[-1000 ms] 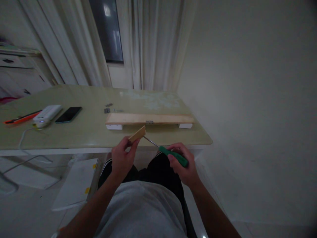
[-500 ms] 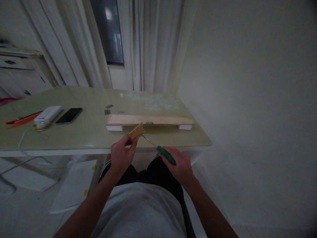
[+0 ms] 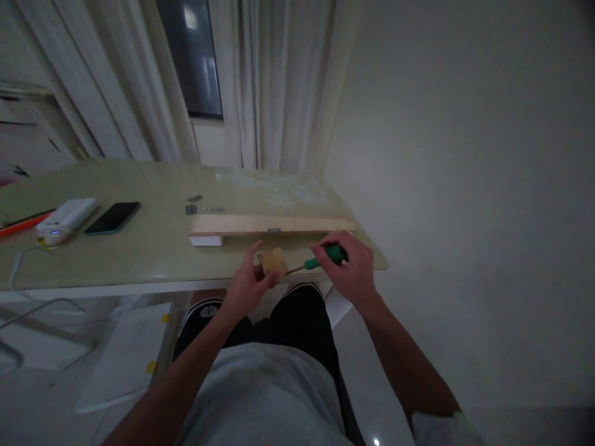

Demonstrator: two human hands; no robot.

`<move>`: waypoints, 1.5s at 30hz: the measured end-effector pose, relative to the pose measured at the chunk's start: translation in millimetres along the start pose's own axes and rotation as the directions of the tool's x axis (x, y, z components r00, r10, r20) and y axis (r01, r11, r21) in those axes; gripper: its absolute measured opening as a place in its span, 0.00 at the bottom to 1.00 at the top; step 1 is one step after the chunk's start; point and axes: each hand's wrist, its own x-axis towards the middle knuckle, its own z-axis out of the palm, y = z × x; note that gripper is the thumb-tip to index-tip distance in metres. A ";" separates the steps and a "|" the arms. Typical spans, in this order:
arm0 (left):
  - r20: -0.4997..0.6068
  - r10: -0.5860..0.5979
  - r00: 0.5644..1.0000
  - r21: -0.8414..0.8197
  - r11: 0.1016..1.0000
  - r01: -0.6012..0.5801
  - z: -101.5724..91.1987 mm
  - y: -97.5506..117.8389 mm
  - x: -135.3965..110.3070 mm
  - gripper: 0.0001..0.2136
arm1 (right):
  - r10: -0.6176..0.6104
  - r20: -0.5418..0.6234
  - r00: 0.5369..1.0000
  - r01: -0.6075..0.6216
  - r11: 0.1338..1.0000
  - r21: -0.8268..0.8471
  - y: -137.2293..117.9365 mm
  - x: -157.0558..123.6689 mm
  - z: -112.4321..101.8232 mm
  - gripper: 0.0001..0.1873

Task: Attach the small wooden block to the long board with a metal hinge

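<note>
A small flat piece of wood (image 3: 273,261) is gripped between the thumb and fingers of my left hand (image 3: 248,284), just above the table's front edge. My right hand (image 3: 348,266) closes round the green handle of a screwdriver (image 3: 312,263). The screwdriver's shaft points left, and its tip meets or lies right beside the piece's lower right edge. Behind both hands lies a long wooden board (image 3: 232,223) with a small metal hinge (image 3: 274,231) on its front edge. A white block (image 3: 207,240) supports the board's left end; my right hand hides the area under its right end.
Small metal hinges (image 3: 191,210) and bits of hardware lie behind the board. Farther left on the table (image 3: 139,263) are a black phone (image 3: 113,218), a white power strip (image 3: 67,218) with a cable, and an orange-handled tool (image 3: 23,223). A wall (image 3: 465,217) rises at the right.
My left hand has turned the wooden piece so its broad face shows, and lowered it. The right hand has moved up and right, laying the screwdriver flatter with its tip from the right.
</note>
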 end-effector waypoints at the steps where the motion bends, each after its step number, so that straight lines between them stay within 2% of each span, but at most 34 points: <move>1: 0.030 0.014 0.999 0.060 0.998 -0.015 2.2 -4.4 2.9 0.40 | 0.007 0.008 1.000 -0.007 1.000 -0.020 0.0 4.7 4.1 0.14; 3: 0.061 0.045 0.997 0.260 0.964 -0.060 3.6 -12.3 11.5 0.34 | 0.029 0.055 0.998 -0.026 0.998 -0.058 1.2 13.3 15.4 0.16; 5: 0.063 0.064 0.996 0.387 0.918 -0.084 2.5 -17.0 20.6 0.31 | 0.049 0.079 0.996 -0.043 0.996 -0.079 2.5 21.0 27.3 0.17; 11: 0.091 0.123 0.988 0.600 0.786 -0.153 -2.5 -10.3 28.2 0.39 | 0.104 0.097 0.990 -0.094 0.990 -0.105 5.1 37.4 46.6 0.18; 14: 0.077 0.145 0.986 0.691 0.706 -0.158 -6.0 -6.6 24.5 0.35 | 0.134 0.100 0.986 -0.121 0.985 -0.124 6.7 40.4 51.5 0.17; 17: 0.066 0.209 0.976 0.800 0.573 -0.178 -10.3 -8.9 20.6 0.34 | 0.143 0.119 0.983 -0.125 0.981 -0.148 6.9 40.3 57.6 0.18; 20: 0.179 0.304 0.936 0.840 0.447 -0.306 -13.5 -14.6 17.2 0.30 | 0.162 0.138 0.977 -0.130 0.968 -0.215 3.2 40.2 63.8 0.22; 22: 0.268 0.323 0.908 0.809 0.437 -0.394 -14.0 -17.6 15.2 0.26 | 0.176 0.182 0.967 -0.119 0.951 -0.286 -1.4 42.2 66.0 0.24; 24: 0.299 0.327 0.897 0.793 0.438 -0.424 -13.1 -19.0 14.1 0.22 | 0.147 0.273 0.951 -0.060 0.951 -0.302 -6.5 46.5 65.4 0.23; 26: 0.289 0.340 0.895 0.798 0.431 -0.421 -11.3 -18.9 14.2 0.20 | 0.055 0.392 0.918 0.040 0.972 -0.231 -10.6 52.1 61.9 0.19; 29: 0.280 0.360 0.890 0.801 0.423 -0.423 -9.1 -17.4 15.9 0.17 | -0.078 0.528 0.845 0.165 0.979 -0.118 -12.3 60.6 54.7 0.11; 30: 0.282 0.365 0.887 0.799 0.423 -0.428 -8.9 -17.0 16.6 0.16 | -0.088 0.546 0.833 0.180 0.977 -0.116 -11.6 63.2 52.7 0.11; 32: 0.286 0.376 0.882 0.791 0.427 -0.438 -9.2 -17.0 17.8 0.15 | -0.051 0.542 0.839 0.169 0.971 -0.171 -9.3 69.0 50.1 0.12; 34: 0.287 0.386 0.876 0.781 0.435 -0.448 -10.1 -18.6 18.9 0.16 | 0.005 0.540 0.841 0.148 0.960 -0.239 -6.7 76.4 48.1 0.19; 35: 0.290 0.391 0.873 0.774 0.440 -0.454 -10.6 -20.1 19.6 0.16 | 0.015 0.563 0.826 0.153 0.956 -0.251 -5.7 81.0 46.9 0.22; 37: 0.297 0.400 0.867 0.760 0.451 -0.468 -11.3 -24.0 21.3 0.15 | -0.012 0.664 0.748 0.199 0.958 -0.207 -4.9 91.3 43.0 0.21; 40: 0.302 0.410 0.860 0.747 0.459 -0.481 -11.2 -29.8 23.8 0.16 | -0.077 0.803 0.590 0.270 0.957 -0.106 -6.6 105.3 36.0 0.14; 41: 0.301 0.413 0.859 0.745 0.460 -0.483 -10.9 -31.1 24.4 0.17 | -0.069 0.821 0.567 0.281 0.953 -0.114 -7.9 108.4 34.6 0.14; 42: 0.300 0.416 0.859 0.745 0.460 -0.483 -10.6 -31.9 24.8 0.17 | -0.042 0.821 0.570 0.286 0.947 -0.150 -9.4 110.5 34.0 0.15; 45: 0.297 0.423 0.856 0.747 0.455 -0.484 -10.0 -32.2 25.0 0.17 | 0.063 0.769 0.636 0.273 0.914 -0.300 -14.6 113.5 35.4 0.22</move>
